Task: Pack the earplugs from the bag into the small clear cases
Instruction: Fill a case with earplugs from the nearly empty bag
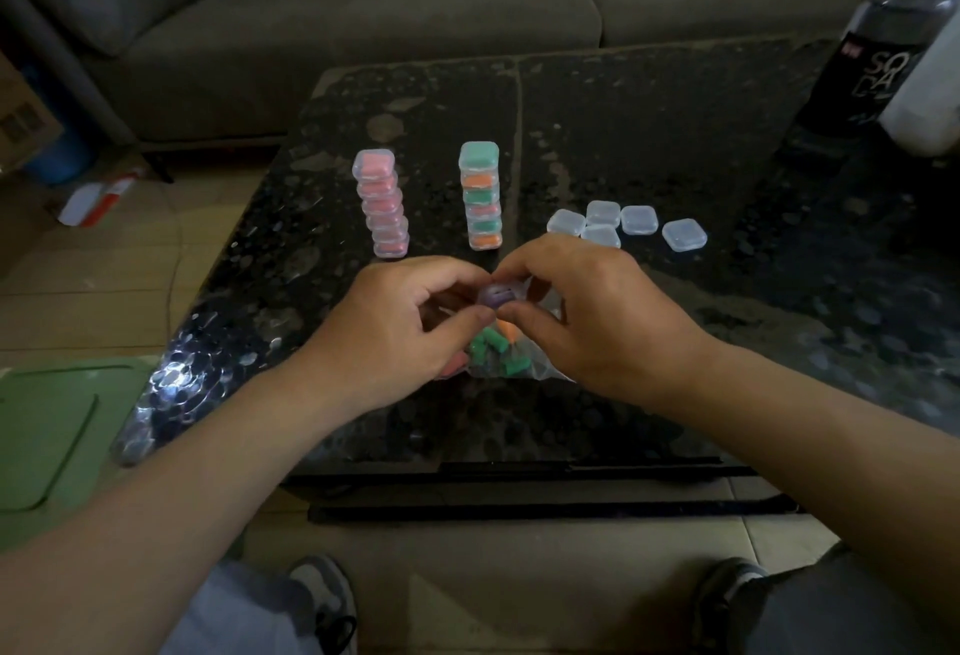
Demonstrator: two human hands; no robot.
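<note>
Both hands meet over the dark table (649, 145). My left hand (400, 327) and my right hand (592, 311) together pinch a small clear case (498, 295) with purple earplugs inside. Just below them lies the clear bag (501, 353) with green, orange and pink earplugs. Two stacks of filled cases stand behind: a pink one (383, 205) on the left and a green-and-orange one (480, 197) to its right. Several empty clear cases (626, 226) lie flat at the right.
A dark soda bottle (872, 51) and a white object (930, 93) stand at the table's far right. A grey sofa (363, 15) runs behind. A green lid (52, 436) lies on the floor at left, with a cardboard box (21, 119) further back.
</note>
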